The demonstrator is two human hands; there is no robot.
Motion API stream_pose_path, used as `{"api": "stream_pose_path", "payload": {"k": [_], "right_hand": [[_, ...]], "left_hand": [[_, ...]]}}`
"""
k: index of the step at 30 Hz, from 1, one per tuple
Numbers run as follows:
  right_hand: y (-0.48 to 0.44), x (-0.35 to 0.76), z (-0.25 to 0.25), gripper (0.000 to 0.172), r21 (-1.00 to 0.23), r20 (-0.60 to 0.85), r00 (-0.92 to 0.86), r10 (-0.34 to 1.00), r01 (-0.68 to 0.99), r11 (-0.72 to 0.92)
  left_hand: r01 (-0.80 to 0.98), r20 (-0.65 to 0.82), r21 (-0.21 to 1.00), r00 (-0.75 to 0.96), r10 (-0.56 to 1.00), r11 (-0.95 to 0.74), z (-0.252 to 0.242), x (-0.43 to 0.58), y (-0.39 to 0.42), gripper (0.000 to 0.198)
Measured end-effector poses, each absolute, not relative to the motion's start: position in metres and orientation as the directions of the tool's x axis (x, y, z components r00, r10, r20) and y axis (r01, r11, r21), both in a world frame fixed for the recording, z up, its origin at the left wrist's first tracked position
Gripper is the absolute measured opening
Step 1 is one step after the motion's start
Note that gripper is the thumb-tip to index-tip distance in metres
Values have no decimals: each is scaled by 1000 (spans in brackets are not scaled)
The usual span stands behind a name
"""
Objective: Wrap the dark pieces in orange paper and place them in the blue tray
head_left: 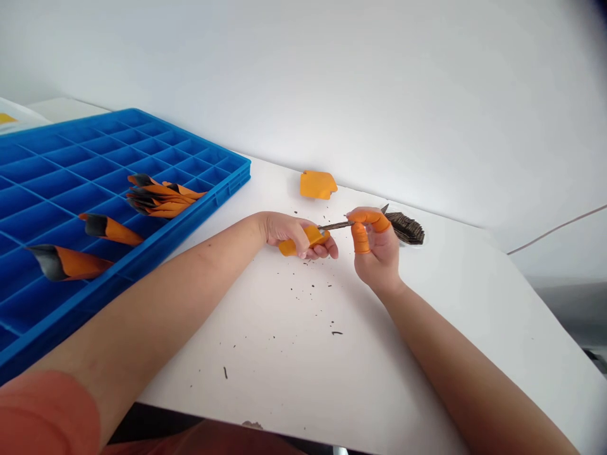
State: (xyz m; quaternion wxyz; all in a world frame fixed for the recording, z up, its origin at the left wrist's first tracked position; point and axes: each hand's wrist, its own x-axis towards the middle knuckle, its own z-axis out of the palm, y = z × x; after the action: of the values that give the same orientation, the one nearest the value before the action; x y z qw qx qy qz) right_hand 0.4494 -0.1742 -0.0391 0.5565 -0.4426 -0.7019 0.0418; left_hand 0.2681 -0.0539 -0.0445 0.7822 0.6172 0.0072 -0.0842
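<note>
My left hand [287, 229] is closed around a small orange sheet piece [288, 248], low over the white table. Orange finger cots [361, 239] cover the thumb and forefinger of my right hand [379, 256]. Those two fingertips pinch a thin dark brown strip [336, 225], its left end reaching the top of the orange piece at my left hand. Whether the strip's end is inside the piece I cannot tell. Just beyond my right hand lies a stack of similar dark strips [406, 229], partly hidden by the fingers.
A blue compartment tray [227, 178] fills the left side. Several curled orange pieces with black insides [161, 197] stand in it. More orange sheets [317, 184] lie near the white wall. Dark crumbs [336, 332] are scattered over the white table [284, 354].
</note>
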Motion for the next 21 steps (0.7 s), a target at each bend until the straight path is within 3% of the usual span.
{"api": "stream_pose_path", "payload": {"k": [4,6,15,21], "right_hand": [[-174,462,-31,13,-235,802,-222,555,737,634],[-175,466,-26,15,-138,801,-284,527,769,624],[-183,463,-5,22,-42,629,-481,611,763,645],[-183,467,0,19,-184,761,-298,576,752,632]], "left_hand": [[131,-104,963,987,-121,236,-46,268,-52,48],[145,-119,956,986,-117,253,-47,268,-51,48],[156,-150,971,988,-47,179,-39,270,-57,49],[132,-121,979,990,-77,159,-42,269,-55,49]]}}
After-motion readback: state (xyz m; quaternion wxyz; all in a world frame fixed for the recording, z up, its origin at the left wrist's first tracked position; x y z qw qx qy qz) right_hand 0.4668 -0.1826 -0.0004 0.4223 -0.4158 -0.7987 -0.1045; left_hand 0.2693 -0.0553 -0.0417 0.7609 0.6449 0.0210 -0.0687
